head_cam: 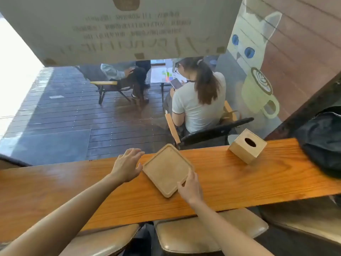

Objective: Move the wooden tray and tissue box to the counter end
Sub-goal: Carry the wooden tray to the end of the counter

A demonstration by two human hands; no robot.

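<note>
A square pale wooden tray (167,169) lies flat and turned at an angle in the middle of the orange wooden counter (239,183). My right hand (191,187) grips the tray's near right edge, fingers over the rim. Just left of the tray hovers my left hand (127,165), fingers spread, close to the tray's left edge and holding nothing. A cube-shaped wooden tissue box (247,145) with an oval slot on top stands at the counter's far edge to the right, apart from both hands.
A dark bag (324,139) rests on the counter's right end. A window runs along the counter's far side, with people seated outside. Tan padded stools (208,231) stand under the near edge. The counter extends left with bare wood.
</note>
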